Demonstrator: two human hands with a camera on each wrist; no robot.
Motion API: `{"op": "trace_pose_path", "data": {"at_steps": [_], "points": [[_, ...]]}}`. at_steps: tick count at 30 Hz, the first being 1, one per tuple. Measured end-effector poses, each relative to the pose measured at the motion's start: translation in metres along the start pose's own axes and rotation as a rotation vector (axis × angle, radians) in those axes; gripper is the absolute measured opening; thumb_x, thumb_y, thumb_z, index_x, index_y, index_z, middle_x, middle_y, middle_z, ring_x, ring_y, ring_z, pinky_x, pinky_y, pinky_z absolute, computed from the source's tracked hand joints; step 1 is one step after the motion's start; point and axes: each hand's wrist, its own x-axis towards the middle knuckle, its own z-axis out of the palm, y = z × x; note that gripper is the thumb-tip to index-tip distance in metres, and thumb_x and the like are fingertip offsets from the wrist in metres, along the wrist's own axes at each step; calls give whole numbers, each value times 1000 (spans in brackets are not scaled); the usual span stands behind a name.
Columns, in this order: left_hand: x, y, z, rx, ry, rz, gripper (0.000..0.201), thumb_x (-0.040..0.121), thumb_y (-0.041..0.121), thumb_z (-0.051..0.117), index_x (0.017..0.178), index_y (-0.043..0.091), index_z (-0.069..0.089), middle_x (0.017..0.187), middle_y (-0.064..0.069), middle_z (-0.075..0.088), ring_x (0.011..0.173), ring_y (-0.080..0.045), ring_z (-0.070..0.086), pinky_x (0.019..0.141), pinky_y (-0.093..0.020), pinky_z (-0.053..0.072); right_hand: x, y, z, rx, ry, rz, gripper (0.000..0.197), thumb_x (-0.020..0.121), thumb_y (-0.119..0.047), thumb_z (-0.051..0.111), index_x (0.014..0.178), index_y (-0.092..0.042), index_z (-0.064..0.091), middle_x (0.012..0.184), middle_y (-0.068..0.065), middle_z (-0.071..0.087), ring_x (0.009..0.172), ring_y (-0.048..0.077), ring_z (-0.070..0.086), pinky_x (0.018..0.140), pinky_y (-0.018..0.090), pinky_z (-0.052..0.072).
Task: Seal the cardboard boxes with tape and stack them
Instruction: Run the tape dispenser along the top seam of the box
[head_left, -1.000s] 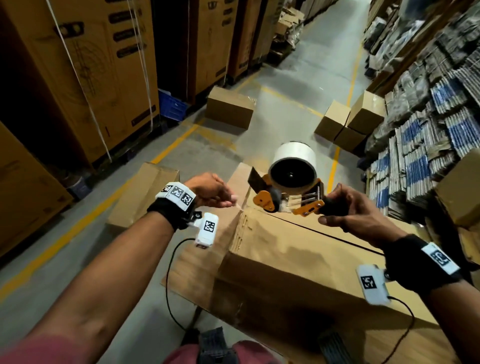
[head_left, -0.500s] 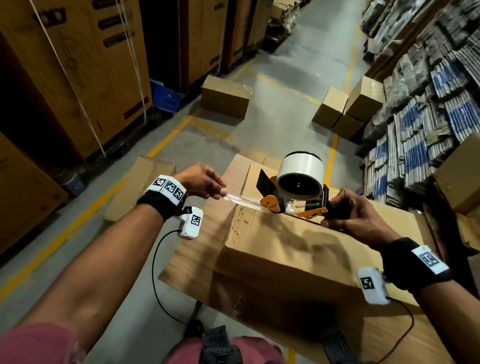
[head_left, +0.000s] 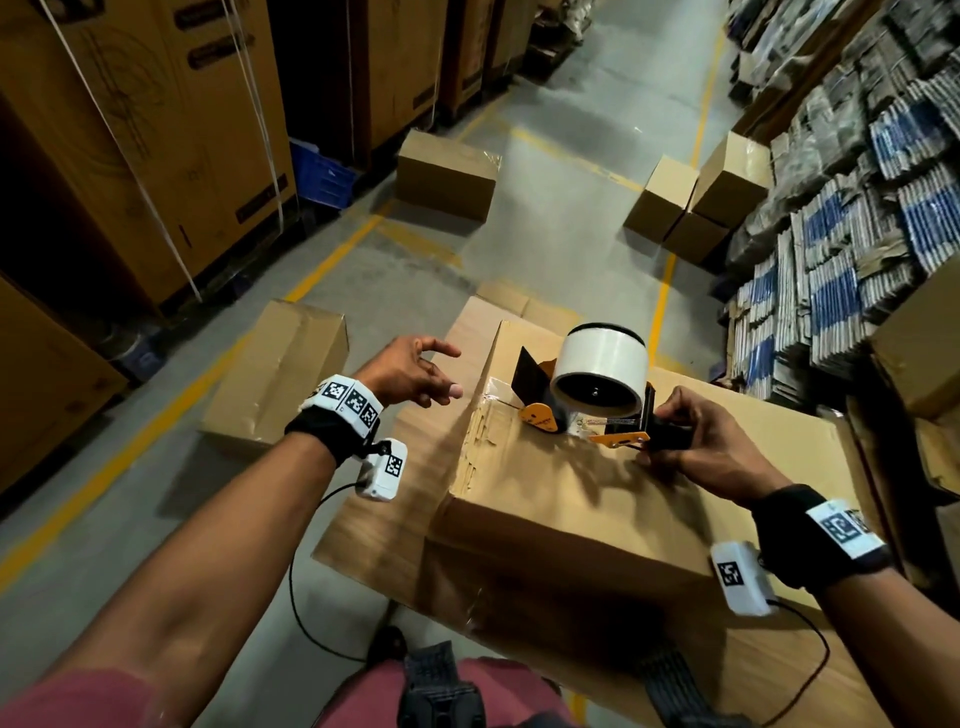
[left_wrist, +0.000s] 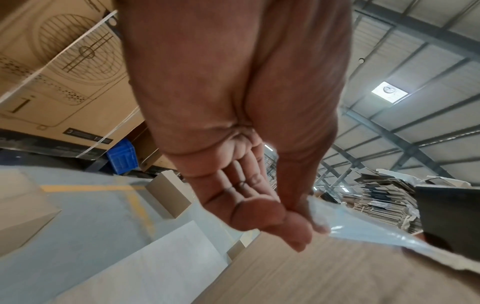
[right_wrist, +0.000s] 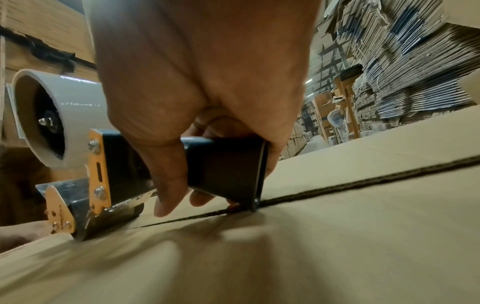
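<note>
- Tall printed cartons (head_left: 135, 145) line the aisle from 9 to 11 o'clock; stacks of flattened cardboard (head_left: 852, 197) fill the shelving from 1 to 3.
- Box I'm sealing (head_left: 597, 499) sits dead centre in front of me, on a flat cardboard sheet (head_left: 374, 519). Top flaps are down, centre seam (right_wrist: 363, 181) open behind the dispenser.
- Another closed box (head_left: 280, 379) on the floor at 9 o'clock of mine. One more (head_left: 447, 174) up the aisle at 12, and a small cluster of boxes (head_left: 696, 202) at 1.
- Tape dispenser (head_left: 587, 410) is on the box top near its far-left edge — white roll (head_left: 600, 366) up, orange-and-black frame down, front end touching the cardboard.
- My right hand (head_left: 711, 447) is wrapped around the dispenser's black handle (right_wrist: 223, 168), firm grip.
- My left hand (head_left: 410, 376) hovers just off the box's left edge, 9 o'clock of the dispenser, fingers spread and loose — gripping nothing in the head view.
- Clear tape (left_wrist: 363, 224) runs from the box edge to the dispenser; wrist view puts my fingertips (left_wrist: 298, 228) right at its end, actual contact unclear.
</note>
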Motion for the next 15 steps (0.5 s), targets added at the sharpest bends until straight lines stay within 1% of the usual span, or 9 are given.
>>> {"op": "trace_pose_path", "data": {"at_steps": [2,4,6,7,9,11,13,14,15], "points": [[-1,-6,2,-38,-10,19,61,82,2,85,135,12,57,94,-18,79,78,-23,75,62,-29,56,1,0,-1,4,-11,2,48,69,9,88,95,-12,54,87,4,72,86,23,69,90,56,54],[0,-13,4,-87,-1,31,66,80,1,85,138,12,56,94,-19,78,78,-24,75,64,-31,59,4,0,-1,7,-34,13,48,70,9,87,96,-11,54,89,8,74,86,25,69,91,59,54],[1,-19,10,-100,11,26,75,78,-1,87,143,12,53,99,-20,77,83,-26,75,69,-34,62,4,0,-3,13,-49,17,47,71,9,87,98,-10,53,92,12,74,88,29,70,91,62,53],[2,-23,12,-61,16,4,84,74,-2,89,147,14,51,106,-21,74,90,-28,74,71,-35,63,5,0,-3,10,-54,20,47,71,9,86,98,-10,53,93,13,74,90,32,71,91,63,53],[2,-33,20,71,8,-60,101,68,-1,94,153,22,44,126,-15,62,106,-30,69,73,-35,64,5,-1,-3,17,-59,30,47,70,6,88,99,-9,54,96,16,74,97,43,71,90,65,54],[-2,-45,27,113,50,-87,104,67,5,96,154,27,43,134,-11,57,114,-29,65,76,-37,64,5,-1,-3,26,-65,43,50,64,-3,90,98,-11,55,99,21,73,99,49,69,86,66,55],[-8,-50,30,151,165,-3,105,65,16,99,153,32,44,137,-6,56,113,-25,65,85,-40,62,7,0,-3,11,-65,49,49,62,-4,93,93,-18,58,99,24,71,99,51,68,84,67,55],[-14,-50,32,188,228,66,105,63,21,100,152,35,45,137,-2,55,111,-21,64,88,-37,60,8,2,-3,7,-65,55,50,62,-1,95,91,-21,59,99,25,70,99,52,68,84,68,55],[-20,-50,34,243,293,160,103,64,24,100,151,37,47,136,3,53,110,-15,62,87,-32,58,8,2,-2,12,-66,61,52,59,-5,98,90,-21,59,98,25,70,98,50,69,85,67,54]]}}
